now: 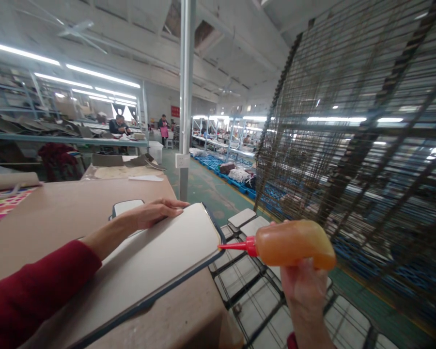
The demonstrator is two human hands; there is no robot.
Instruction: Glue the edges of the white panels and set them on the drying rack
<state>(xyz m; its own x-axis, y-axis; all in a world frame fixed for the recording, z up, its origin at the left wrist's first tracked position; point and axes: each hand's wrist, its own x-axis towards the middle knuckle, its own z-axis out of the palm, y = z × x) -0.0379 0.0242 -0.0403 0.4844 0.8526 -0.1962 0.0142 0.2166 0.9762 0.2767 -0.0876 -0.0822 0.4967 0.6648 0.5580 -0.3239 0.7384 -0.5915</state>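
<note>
Bottle (294, 245) of amber liquid lies sideways in the right hand (307, 278), fingers wrapped round it, its red nozzle (236, 246) pointing left, the tip at the near right corner of a white panel (160, 252) with dark edging. That panel lies over the table (69, 208), its right end jutting past the table's edge. The left hand (163, 211) rests on the panel's far edge, fingers together; whether it grips, I cannot tell. Beyond the wrist lies another edged panel (129, 207). White pieces (272, 293) sit below the bottle, near a tall wire rack (330, 111).
</note>
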